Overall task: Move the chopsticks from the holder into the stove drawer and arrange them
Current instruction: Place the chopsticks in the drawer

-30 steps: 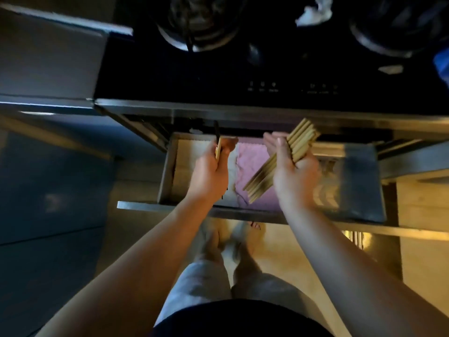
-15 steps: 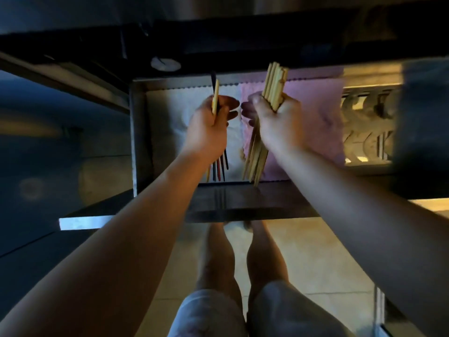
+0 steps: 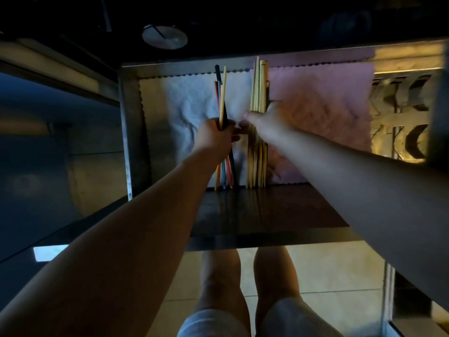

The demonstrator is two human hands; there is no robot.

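Pale bamboo chopsticks [image 3: 258, 86] had landed in the steel drawer [image 3: 131, 142], right hand [image 3: 267, 120] spread flat atop; at nine o'clock, left hand [image 3: 213, 135] gripped coloured chopsticks [image 3: 220, 93].

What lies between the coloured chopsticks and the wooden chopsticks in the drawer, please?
In the head view, a strip of white cloth lies between the coloured chopsticks and wooden chopsticks; midway, fingers of the left hand reach into it.

Left forearm [image 3: 145, 215] and right forearm [image 3: 352, 171] were bare, as were left grip [image 3: 215, 135] and right grip [image 3: 269, 122]. Pale grey shorts [image 3: 209, 323] worn, hems above knees. Legs [image 3: 218, 276] below bare. Dim light muted colours.
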